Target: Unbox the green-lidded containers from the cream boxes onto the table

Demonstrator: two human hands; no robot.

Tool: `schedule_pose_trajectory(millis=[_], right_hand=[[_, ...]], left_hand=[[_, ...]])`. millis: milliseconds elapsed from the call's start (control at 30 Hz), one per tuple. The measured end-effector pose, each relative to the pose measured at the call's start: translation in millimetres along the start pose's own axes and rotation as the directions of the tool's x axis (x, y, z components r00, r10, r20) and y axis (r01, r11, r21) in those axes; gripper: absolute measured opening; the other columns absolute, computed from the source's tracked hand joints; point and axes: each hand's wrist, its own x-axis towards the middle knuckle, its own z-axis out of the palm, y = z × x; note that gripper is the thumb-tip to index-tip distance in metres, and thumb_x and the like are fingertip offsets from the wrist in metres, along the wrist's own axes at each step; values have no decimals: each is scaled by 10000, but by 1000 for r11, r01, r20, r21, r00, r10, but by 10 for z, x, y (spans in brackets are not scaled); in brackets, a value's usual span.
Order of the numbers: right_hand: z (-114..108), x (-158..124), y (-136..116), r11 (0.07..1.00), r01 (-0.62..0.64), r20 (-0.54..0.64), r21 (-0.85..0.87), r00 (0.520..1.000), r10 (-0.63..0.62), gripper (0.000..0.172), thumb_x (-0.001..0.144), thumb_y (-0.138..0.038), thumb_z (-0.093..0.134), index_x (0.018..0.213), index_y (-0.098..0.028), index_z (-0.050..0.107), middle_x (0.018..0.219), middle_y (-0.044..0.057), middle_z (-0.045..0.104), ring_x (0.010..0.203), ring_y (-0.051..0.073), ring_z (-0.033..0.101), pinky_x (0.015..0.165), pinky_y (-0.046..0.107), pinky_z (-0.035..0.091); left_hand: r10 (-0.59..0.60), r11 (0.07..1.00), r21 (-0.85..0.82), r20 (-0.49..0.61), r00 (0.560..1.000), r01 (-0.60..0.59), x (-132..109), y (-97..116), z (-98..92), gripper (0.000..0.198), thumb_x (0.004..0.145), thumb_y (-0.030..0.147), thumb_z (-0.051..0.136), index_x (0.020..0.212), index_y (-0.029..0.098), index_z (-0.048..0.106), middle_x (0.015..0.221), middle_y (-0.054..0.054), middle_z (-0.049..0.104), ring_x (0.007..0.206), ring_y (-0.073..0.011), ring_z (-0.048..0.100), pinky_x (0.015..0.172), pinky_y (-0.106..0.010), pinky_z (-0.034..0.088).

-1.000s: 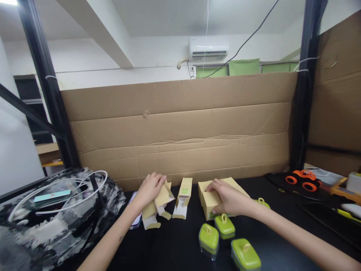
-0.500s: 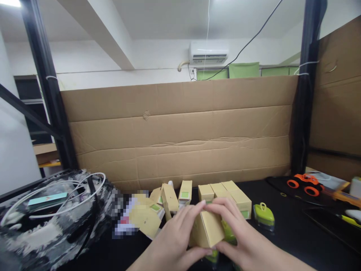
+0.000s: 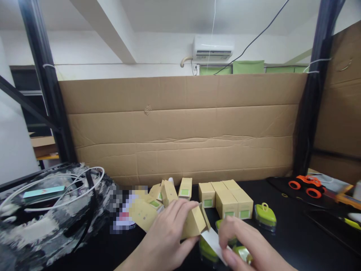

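Observation:
My left hand (image 3: 172,229) is wrapped round a small tan cardboard box (image 3: 194,222), whose end facing right is open. My right hand (image 3: 239,241) pinches a white paper piece (image 3: 213,242) at the box's open end; whether it is a flap or a loose slip I cannot tell. Below and between the hands lie several green-lidded objects, partly hidden, among them a green lid (image 3: 208,249) near the box. Farther right stands a green item (image 3: 265,216) with a loop on top and a clear base.
Closed tan boxes (image 3: 227,199) with green labels stand together behind my hands. More boxes, some opened (image 3: 145,214), lie to the left. An orange-wheeled toy truck (image 3: 308,184) is at the right, a fluffy grey bundle with cables (image 3: 53,218) at the left. A cardboard wall (image 3: 180,128) closes the back.
Both hands were round the box. Now the left alone holds it, turned with its end open to the right, and the right hand has moved down and right, pinching the white piece.

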Motion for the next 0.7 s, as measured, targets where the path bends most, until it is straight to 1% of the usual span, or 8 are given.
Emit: schedule_pose_trajectory(millis=[100, 200, 267, 300, 400, 467, 567, 700], right_hand=[[85, 1, 4, 996, -65, 79, 53, 995, 60, 117, 926, -133, 461, 876, -228, 509, 789, -2, 618, 712, 131, 607, 659, 231, 507], [201, 3, 57, 994, -42, 149, 101, 989, 27, 111, 899, -146, 485, 837, -216, 544, 823, 30, 627, 741, 155, 611, 655, 263, 514], [253, 8, 78, 970, -156, 149, 184, 980, 129, 75, 887, -174, 503, 866, -218, 560, 825, 34, 627, 742, 165, 617, 669, 284, 526], [271, 11, 84, 937, -236, 148, 257, 968, 204, 62, 881, -199, 515, 912, -221, 563, 844, 37, 629, 749, 169, 622, 682, 294, 534], [303, 11, 99, 749, -411, 140, 520, 906, 400, 233, 898, -296, 522, 1122, -231, 521, 959, 60, 640, 845, 187, 636, 758, 330, 547], [305, 3, 113, 658, -432, 148, 616, 885, 442, 287, 918, -364, 513, 1176, -237, 514, 1032, 76, 637, 936, 205, 624, 829, 364, 529], [285, -10, 124, 662, -436, 165, 609, 886, 433, 306, 924, -406, 515, 1184, -248, 550, 1062, 78, 629, 993, 221, 600, 887, 392, 490], [281, 1, 118, 621, -408, 156, 669, 894, 419, 229, 897, -438, 563, 1027, -259, 622, 1003, 46, 619, 941, 202, 596, 856, 360, 482]], left_hand=[[-29, 999, 14, -7, 1000, 29, 6, -13, 12, 645, 707, 24, 569, 1241, 259, 294, 1176, -84, 558, 1103, -267, 561, 900, -448, 514], [-23, 998, 56, 38, 999, 21, 4, -24, 23, 669, 676, 11, 532, 1250, 259, 297, 1165, -85, 542, 1087, -286, 549, 873, -468, 517], [8, 997, 78, 45, 999, -11, 2, -27, 19, 614, 702, 16, 512, 1228, 265, 316, 1131, -78, 545, 1029, -286, 559, 817, -465, 534], [31, 995, 93, 30, 999, -34, 3, -28, 15, 576, 724, 16, 495, 1214, 263, 322, 1129, -83, 542, 1009, -286, 560, 795, -465, 538], [110, 983, 151, -47, 993, -101, 24, -20, -6, 499, 769, -8, 426, 1195, 237, 333, 1154, -114, 526, 1010, -290, 548, 798, -478, 536], [150, 969, 210, -74, 986, -132, 51, -7, -23, 556, 776, -20, 404, 1275, 203, 299, 1169, -138, 522, 1041, -299, 537, 829, -491, 530], [156, 945, 298, -57, 986, -132, 82, 14, -49, 621, 777, -10, 407, 1358, 147, 256, 1152, -160, 540, 1043, -312, 543, 828, -499, 541], [209, 919, 361, -103, 972, -159, 86, 19, -70, 531, 737, -33, 396, 1234, 153, 381, 1110, -163, 551, 978, -308, 585, 743, -476, 577]])
